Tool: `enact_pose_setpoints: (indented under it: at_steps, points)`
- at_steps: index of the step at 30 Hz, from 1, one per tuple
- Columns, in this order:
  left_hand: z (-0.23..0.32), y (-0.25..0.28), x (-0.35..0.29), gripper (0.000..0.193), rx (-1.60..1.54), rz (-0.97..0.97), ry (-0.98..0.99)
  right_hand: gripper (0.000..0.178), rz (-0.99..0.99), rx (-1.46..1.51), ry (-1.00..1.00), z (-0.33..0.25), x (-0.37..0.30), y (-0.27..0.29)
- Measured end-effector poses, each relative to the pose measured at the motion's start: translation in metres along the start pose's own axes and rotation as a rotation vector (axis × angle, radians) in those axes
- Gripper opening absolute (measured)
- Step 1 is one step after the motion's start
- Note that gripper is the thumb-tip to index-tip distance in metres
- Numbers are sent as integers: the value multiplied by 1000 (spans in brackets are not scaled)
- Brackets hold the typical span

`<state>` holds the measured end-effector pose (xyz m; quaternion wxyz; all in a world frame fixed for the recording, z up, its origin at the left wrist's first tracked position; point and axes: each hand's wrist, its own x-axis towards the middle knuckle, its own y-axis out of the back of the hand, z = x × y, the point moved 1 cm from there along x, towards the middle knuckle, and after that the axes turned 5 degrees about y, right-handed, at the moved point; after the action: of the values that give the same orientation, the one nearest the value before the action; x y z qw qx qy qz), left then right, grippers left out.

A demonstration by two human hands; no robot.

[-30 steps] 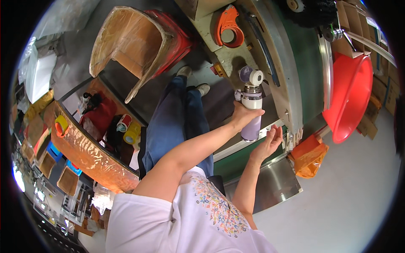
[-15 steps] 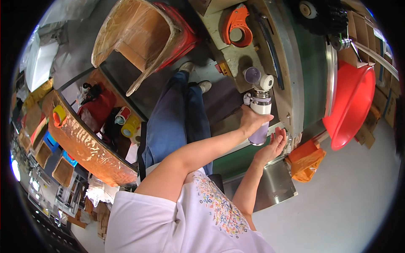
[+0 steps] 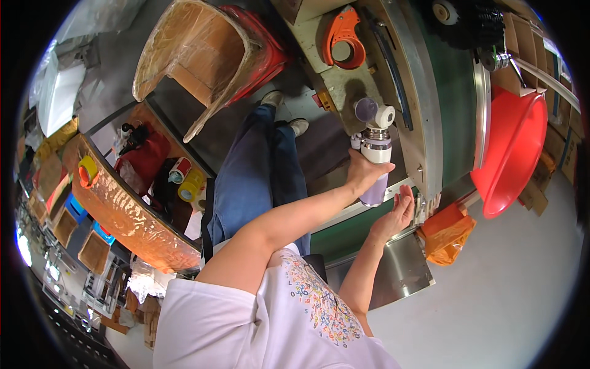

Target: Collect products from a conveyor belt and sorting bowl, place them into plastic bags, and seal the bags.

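My left hand (image 3: pixel 367 171) is wrapped around a thermos bottle (image 3: pixel 372 192) with a white upper band, a lavender lower body and a shiny steel neck. Its fingers are partly hidden behind the bottle, and the thumb lies across the front. Right by the neck are a round white cap (image 3: pixel 385 117) and a lavender cup (image 3: pixel 366 109); whether they touch the bottle I cannot tell. A small pale loop sticks out at the left of the neck. Beside the bottle's base, my right hand (image 3: pixel 396 215) is open with slightly curled fingers, apart from it and holding nothing.
An orange tape dispenser (image 3: pixel 344 40) lies on the bench ledge beyond the bottle. To the right are a green work surface (image 3: pixel 455 92), a large red basin (image 3: pixel 510 154) and an orange bag (image 3: pixel 452 234). A plastic-wrapped chair (image 3: pixel 196 55) and cluttered worn table (image 3: pixel 135 221) stand left.
My left hand has shifted the bottle slightly away from me and a little to the left. My right hand is nearly where it was, still open.
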<state>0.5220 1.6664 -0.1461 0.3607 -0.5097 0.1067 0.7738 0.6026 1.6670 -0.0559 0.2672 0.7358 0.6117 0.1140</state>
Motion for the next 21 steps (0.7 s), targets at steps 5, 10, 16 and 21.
enact_pose_setpoints:
  at_steps: [5,10,16,21]
  points:
    - [10,6,-6,85,45,14,57,32,-11,17,-6,3,-1,2]
    - [3,10,-2,85,59,69,-36,30,-28,55,-13,5,0,-1]
    - [10,27,-1,84,338,102,-273,29,-36,229,-63,0,10,-8]
    - [18,47,-9,76,526,17,-656,31,-19,131,139,-40,6,-25]
